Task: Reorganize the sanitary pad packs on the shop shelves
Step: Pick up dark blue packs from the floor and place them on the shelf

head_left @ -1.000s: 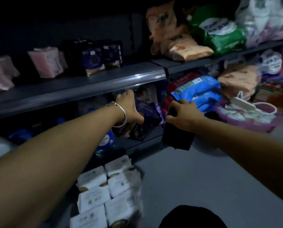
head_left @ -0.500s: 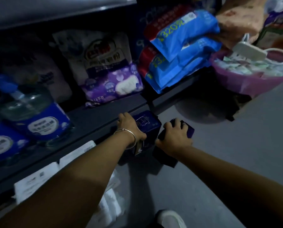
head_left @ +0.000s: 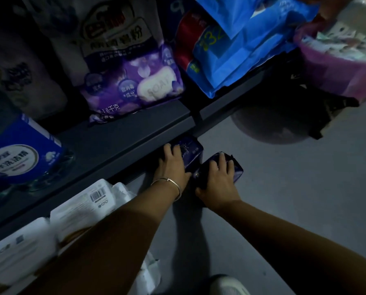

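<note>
Two dark purple sanitary pad packs stand side by side on the grey floor, just in front of the bottom shelf (head_left: 122, 141). My left hand (head_left: 172, 167), with a silver bangle on the wrist, grips the top of the left pack (head_left: 191, 151). The right pack (head_left: 235, 170) lies under my right hand (head_left: 217, 184), whose fingers curl over its top. The two packs touch. Several white pad packs (head_left: 86, 205) are stacked on the floor at the lower left, partly hidden by my left forearm.
The bottom shelf carries a purple soap bag (head_left: 135, 86), a white powder bag (head_left: 114, 28), a blue-labelled detergent bottle (head_left: 18, 158) and blue tissue packs (head_left: 237, 45). A pink basin (head_left: 335, 71) sits at the right. A shoe (head_left: 229, 286) shows at the bottom edge.
Both hands brought the purple packs down from the shelf level to the floor in front of the bottom shelf. The view tilted down and moved closer.
</note>
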Motion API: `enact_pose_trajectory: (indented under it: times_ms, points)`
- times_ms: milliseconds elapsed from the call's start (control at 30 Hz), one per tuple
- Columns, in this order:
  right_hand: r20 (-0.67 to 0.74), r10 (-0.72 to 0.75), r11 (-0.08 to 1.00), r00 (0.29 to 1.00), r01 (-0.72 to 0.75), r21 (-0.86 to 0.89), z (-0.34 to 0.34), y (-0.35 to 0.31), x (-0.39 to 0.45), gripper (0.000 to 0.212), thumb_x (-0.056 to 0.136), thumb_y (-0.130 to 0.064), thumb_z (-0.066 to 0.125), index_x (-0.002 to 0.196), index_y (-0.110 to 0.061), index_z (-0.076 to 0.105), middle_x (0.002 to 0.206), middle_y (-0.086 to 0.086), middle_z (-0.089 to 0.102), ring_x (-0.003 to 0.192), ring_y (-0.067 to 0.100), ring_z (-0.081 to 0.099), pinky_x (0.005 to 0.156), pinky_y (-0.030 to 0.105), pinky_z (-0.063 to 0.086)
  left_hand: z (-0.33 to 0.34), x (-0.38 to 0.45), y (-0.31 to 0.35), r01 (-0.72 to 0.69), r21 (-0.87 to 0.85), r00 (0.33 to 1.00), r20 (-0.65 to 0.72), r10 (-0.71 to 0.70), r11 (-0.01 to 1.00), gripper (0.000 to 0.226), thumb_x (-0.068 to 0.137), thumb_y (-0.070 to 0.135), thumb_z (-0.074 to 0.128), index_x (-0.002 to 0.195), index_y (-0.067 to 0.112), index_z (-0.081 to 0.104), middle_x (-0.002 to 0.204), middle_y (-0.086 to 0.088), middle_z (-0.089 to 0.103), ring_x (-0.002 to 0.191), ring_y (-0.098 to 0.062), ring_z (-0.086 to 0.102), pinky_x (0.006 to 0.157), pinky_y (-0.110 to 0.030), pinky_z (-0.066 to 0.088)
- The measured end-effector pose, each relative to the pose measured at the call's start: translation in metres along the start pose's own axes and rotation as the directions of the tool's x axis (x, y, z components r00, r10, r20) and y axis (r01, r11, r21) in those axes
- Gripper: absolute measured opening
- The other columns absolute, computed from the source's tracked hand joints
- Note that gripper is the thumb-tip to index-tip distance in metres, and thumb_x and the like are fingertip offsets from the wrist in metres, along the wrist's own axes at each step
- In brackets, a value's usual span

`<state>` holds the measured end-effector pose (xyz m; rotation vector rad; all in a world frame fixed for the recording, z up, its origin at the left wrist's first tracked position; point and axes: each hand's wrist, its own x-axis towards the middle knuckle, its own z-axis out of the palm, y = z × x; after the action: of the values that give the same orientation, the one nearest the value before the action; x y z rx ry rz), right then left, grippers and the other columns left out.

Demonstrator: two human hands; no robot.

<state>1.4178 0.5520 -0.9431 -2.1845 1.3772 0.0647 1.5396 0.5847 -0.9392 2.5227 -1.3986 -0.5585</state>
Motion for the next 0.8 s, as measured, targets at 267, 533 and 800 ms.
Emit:
enact_pose_trajectory:
  times_ms: [267, 533, 800]
  points:
    - [0.073, 0.006, 0.999, 0.997, -0.003, -0.045, -0.021, -0.014, -0.003, 0.054, 0.089, -0.025, 0.057, 0.136, -0.009, 0.036, 0.148, 0.012, 0.024, 0.136, 0.034, 0.024, 0.106, 0.051, 0.035, -0.036, -0.009, -0.015, -0.112, 0.042, 0.990, 0.088, 0.108, 0.993, 0.047, 0.084, 0.003, 0.058, 0.129, 0.007, 0.045, 0.130, -0.013, 0.045, 0.116, -0.029, 0.049, 0.097, -0.033, 0.040]
    - [-0.081, -0.313, 0.946, 0.946, 0.304, -0.115, -0.114, -0.095, -0.039, 0.025, 0.087, -0.005, 0.051, 0.111, -0.005, 0.055, 0.119, 0.012, 0.054, 0.108, 0.030, 0.052, 0.082, 0.034, 0.042, -0.158, -0.048, -0.010, -0.202, 0.037, 0.971, -0.124, 0.205, 0.979, 0.031, 0.083, 0.006, 0.057, 0.114, 0.010, 0.059, 0.119, -0.009, 0.057, 0.111, -0.026, 0.054, 0.095, -0.029, 0.042]
    - [-0.312, -0.553, 0.825, 0.773, 0.560, -0.075, -0.227, -0.224, -0.106, 0.024, 0.086, -0.010, 0.052, 0.108, -0.005, 0.061, 0.114, 0.015, 0.062, 0.106, 0.035, 0.057, 0.082, 0.035, 0.045, -0.320, -0.119, -0.005, -0.261, 0.086, 0.863, -0.427, 0.272, 0.962, 0.026, 0.084, 0.009, 0.059, 0.110, 0.009, 0.062, 0.111, -0.010, 0.062, 0.104, -0.026, 0.057, 0.088, -0.028, 0.042]
